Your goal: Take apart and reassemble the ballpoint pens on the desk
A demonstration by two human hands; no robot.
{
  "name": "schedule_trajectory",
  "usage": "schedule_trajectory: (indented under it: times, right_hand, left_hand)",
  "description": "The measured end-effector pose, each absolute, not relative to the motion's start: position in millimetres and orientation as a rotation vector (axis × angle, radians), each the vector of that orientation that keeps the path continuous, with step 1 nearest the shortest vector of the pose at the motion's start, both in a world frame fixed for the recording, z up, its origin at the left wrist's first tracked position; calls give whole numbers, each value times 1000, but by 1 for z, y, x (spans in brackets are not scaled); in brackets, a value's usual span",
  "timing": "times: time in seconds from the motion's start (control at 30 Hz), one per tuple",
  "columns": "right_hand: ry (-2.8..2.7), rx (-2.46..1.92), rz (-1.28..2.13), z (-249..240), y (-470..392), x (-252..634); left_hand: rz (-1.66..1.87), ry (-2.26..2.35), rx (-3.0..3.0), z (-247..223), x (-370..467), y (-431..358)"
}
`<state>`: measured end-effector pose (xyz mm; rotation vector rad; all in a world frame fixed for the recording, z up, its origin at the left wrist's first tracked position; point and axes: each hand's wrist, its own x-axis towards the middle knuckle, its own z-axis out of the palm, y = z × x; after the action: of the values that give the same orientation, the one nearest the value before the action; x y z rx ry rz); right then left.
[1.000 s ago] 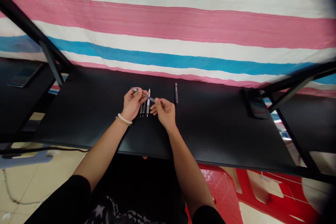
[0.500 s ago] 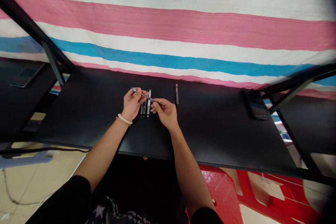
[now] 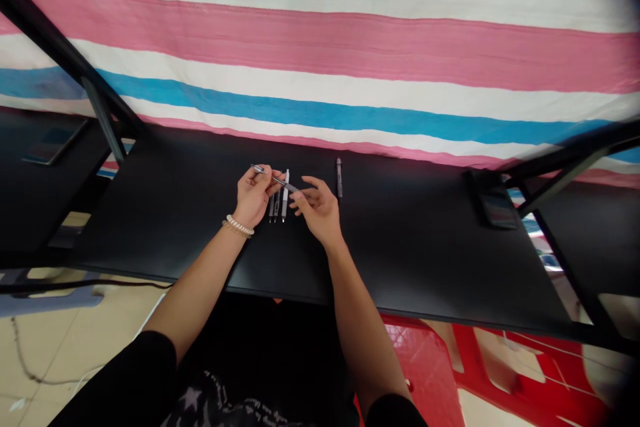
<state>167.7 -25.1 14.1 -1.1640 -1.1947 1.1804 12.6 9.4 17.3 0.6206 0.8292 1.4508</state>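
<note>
My left hand point(image 3: 255, 195) pinches a slim pen point(image 3: 277, 180) with a clear or silvery barrel and a dark grip, held at a slant above the table. At the pen's grip end, my right hand point(image 3: 319, 210) has its thumb and lower fingers closed around it, while the index finger is lifted away. Under the held pen, a white pen point(image 3: 285, 197) lies beside a dark pen point(image 3: 277, 207) and another dark pen point(image 3: 271, 209), roughly parallel. My left hand partly covers their upper ends. To the right of my right hand lies a separate dark grey pen point(image 3: 339, 179).
The black table point(image 3: 425, 247) is backed by a striped sheet point(image 3: 350, 47). A dark phone-like object point(image 3: 495, 203) lies at the right, by the metal frame point(image 3: 565, 177). Another flat device point(image 3: 55, 142) rests on the left-hand table. Red plastic stools point(image 3: 420, 360) stand below the front edge.
My right index finger has lifted and stretched out from the pen, and more of the pen's dark grip shows. My left hand keeps its hold, and the pens on the table stay put.
</note>
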Motion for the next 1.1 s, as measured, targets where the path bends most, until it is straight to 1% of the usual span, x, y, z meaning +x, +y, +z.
schedule_trajectory:
  times: [0.2,0.33,0.5,0.63,0.77,0.93,1.1]
  right_hand:
    - [-1190,-1204,1226,13,-25,169]
    - [-1287,-1223,1237,13,-25,171]
    - [-1343,-1229,1119,12,-25,173]
    - [-1349,-1257,1176,13,-25,172]
    - [-1366,-1223,1139,16,-26,171]
    - [-1315,-1257,1277,16,-26,168]
    - [-1408,-1224,1119,12,-25,168]
  left_hand:
    - [1467,807,609,18,13,10]
    - [1471,806,620,17,12,10]
    - [1477,811,629,17,12,10]
    - [1465,815,644,17,13,10]
    - [1466,810,646,19,14,8]
    - [1463,780,662,21,15,7]
    - [1472,806,663,21,15,7]
